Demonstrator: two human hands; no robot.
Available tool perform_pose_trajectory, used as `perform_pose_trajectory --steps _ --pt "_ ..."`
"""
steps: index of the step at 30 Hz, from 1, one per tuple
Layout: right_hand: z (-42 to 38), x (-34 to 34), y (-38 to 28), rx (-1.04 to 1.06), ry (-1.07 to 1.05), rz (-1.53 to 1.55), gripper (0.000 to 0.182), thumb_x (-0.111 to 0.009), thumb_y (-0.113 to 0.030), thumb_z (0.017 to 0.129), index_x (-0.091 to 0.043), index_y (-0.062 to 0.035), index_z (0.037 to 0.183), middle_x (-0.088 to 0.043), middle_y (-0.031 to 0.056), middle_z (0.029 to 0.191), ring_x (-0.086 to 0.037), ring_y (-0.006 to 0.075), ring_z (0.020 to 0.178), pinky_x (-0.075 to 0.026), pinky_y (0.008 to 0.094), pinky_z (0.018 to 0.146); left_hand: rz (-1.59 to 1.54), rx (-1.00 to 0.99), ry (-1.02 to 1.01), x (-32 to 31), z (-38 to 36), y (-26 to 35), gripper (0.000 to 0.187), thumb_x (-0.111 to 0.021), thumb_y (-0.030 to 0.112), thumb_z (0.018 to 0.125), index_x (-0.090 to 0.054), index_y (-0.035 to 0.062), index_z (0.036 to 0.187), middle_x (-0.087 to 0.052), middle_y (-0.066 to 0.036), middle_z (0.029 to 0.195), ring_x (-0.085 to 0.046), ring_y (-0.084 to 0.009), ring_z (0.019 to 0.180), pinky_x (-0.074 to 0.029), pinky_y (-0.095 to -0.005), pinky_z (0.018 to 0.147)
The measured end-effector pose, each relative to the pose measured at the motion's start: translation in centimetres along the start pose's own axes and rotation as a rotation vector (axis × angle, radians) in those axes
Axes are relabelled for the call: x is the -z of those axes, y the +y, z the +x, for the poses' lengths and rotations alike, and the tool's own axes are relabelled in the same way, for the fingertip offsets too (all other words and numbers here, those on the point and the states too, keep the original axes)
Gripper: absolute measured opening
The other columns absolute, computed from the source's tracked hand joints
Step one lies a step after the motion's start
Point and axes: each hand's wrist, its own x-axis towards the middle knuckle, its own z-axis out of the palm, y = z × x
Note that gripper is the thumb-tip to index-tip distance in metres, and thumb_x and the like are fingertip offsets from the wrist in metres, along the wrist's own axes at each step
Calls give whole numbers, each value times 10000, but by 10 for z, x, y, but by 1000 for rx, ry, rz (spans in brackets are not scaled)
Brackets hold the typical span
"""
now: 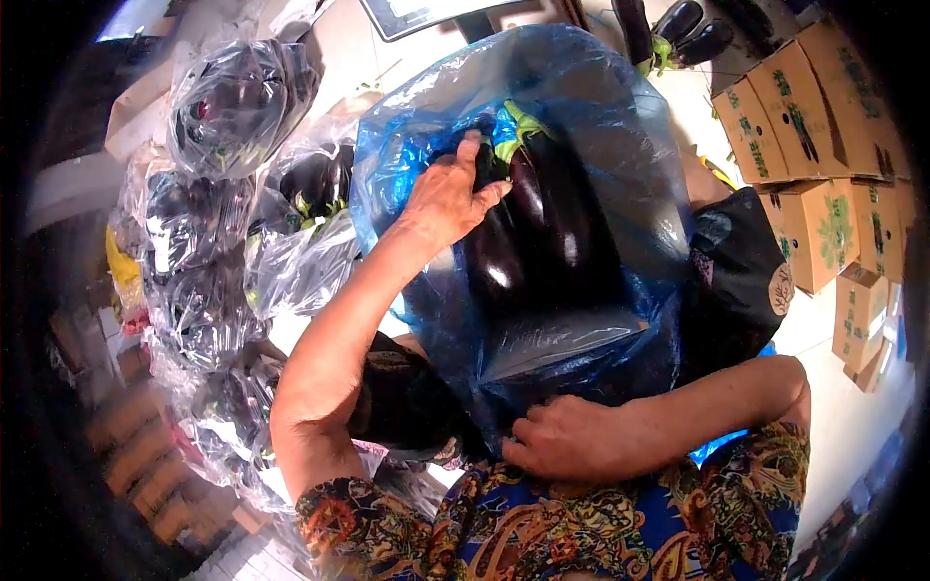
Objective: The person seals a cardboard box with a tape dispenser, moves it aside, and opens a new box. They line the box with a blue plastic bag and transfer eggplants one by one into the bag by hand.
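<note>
In front of me a large blue plastic bag [644,184] lies wide, its mouth spread around several dark, glossy eggplants [572,208] with green stems. A dark, flat sheet with pale writing [552,339] lies at their near end. My left hand [450,194] reaches into the bag at the stem end, index finger stretched and thumb apart, touching the eggplants. Close to my body, my right hand [567,441] has its fingers curled on the near edge of the blue bag. Its fingertips are partly hidden.
Clear bags of eggplants [232,111] are stacked along the left. Printed cardboard boxes [814,232] stand at the right. Loose eggplants [702,44] lie on the tiles at the top right, and a dark-framed flat device [426,15] is at the top.
</note>
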Motion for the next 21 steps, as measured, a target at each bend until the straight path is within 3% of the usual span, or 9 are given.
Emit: perform_pose_trajectory --steps 5,10,13,15,18,21 --pt "1 2 -3 5 14 -6 164 -591 -136 787 -580 -16 899 -636 170 845 -658 320 756 -549 431 594 40 77 77 -10 9 1 1018 -687 390 756 -94 -10 1481 -541 -307 1190 -556 -437 1096 -437 -435 980" --pt "-4 7 -6 -14 -2 -21 189 -590 -144 785 -560 -17 922 -628 157 820 -657 319 772 -550 416 589 -332 13 103 18 -11 16 973 -725 384 697 -252 4 1458 -616 -278 1110 -605 -381 1056 -449 -394 953" --pt "-5 4 -1 -20 39 16 214 -594 -150 783 -550 -12 941 -624 154 811 -656 321 765 -550 412 585 -338 -28 147 30 -11 20 969 -722 435 711 -269 5 1452 -628 -284 1089 -621 -397 1020 -458 -405 927" --pt "0 2 3 29 14 9 221 -592 -147 784 -547 -10 951 -625 155 812 -656 321 766 -549 415 585 -376 -27 245 -1 6 4 948 -681 529 760 -278 9 1442 -610 -292 1126 -598 -415 1057 -457 -408 946" --pt "8 2 3 42 12 -51 230 -589 -140 787 -541 -3 965 -623 159 812 -655 326 765 -546 424 579 -293 167 263 -35 15 -3 949 -635 495 829 -142 -29 1448 -589 -315 1133 -575 -435 1083 -455 -441 945" --pt "8 7 3 7 10 -43 239 -584 -131 791 -536 6 981 -621 160 815 -653 332 761 -543 432 567 -379 138 178 -33 14 -10 942 -662 443 829 -140 -53 1436 -555 -315 1199 -536 -433 1145 -429 -433 982"
